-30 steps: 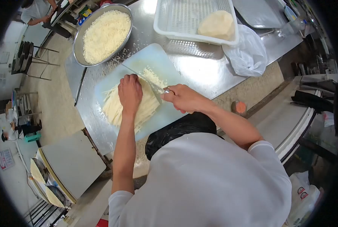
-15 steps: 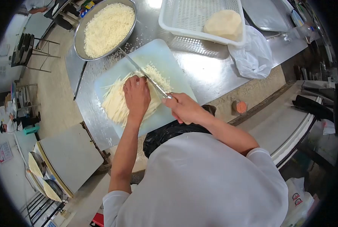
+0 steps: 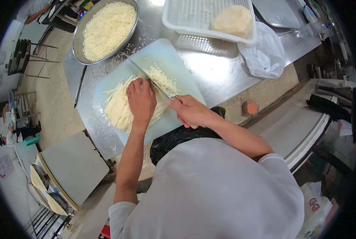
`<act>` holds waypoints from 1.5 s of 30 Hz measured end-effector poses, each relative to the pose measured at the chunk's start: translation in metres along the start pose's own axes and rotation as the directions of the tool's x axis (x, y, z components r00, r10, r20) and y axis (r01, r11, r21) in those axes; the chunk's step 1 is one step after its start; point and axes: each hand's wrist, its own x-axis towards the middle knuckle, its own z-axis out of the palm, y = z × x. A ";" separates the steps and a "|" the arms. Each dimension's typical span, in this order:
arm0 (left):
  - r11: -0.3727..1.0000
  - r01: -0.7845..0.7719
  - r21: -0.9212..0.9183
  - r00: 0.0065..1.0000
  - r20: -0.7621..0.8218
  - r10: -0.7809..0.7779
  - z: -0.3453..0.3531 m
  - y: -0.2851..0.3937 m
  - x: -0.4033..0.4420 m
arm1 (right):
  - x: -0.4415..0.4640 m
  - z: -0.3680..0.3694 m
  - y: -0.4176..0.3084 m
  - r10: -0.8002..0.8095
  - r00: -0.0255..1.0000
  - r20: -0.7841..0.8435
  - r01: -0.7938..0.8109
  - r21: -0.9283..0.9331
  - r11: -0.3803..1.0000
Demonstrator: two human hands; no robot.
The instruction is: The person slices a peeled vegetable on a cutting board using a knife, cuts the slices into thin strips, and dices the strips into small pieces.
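Observation:
Pale vegetable strips [image 3: 120, 112] lie in a bundle on a translucent cutting board [image 3: 162, 49]. My left hand [image 3: 142, 99] is closed over the bundle, its curled fingertips close beside the knife blade. In my right hand [image 3: 190, 111] is the handle of a long knife [image 3: 158, 86], its blade slanting toward the board's far left edge. On the blade's right side sits a pile of small diced bits [image 3: 164, 79]. Part of the strips is hidden under my left hand, and most of the knife handle is inside my right.
A steel bowl [image 3: 77, 40] heaped with pale diced bits [image 3: 108, 30] stands at the far left. At the back, a white basket [image 3: 172, 28] holds a large peeled pale root [image 3: 232, 22]. A plastic bag [image 3: 265, 57] hangs by the table edge [image 3: 235, 89].
The whole view has shifted slightly, moving the table items a little left. Both hands keep nearly the same places on the strips and knife; the blade has moved only slightly.

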 end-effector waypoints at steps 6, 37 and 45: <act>0.998 0.017 -0.066 1.000 0.012 -0.016 0.000 -0.001 -0.001 | 0.023 0.026 0.033 -0.129 0.991 -0.046 0.134 0.133 0.982; 0.986 0.156 -0.058 0.988 -0.009 -0.157 -0.003 -0.023 0.012 | 0.029 -0.028 -0.027 0.018 0.998 0.053 -0.005 -0.240 0.971; 0.983 0.168 -0.069 0.985 -0.028 -0.171 0.001 -0.024 0.010 | 0.030 -0.028 -0.033 -0.010 0.997 0.073 0.031 -0.288 0.957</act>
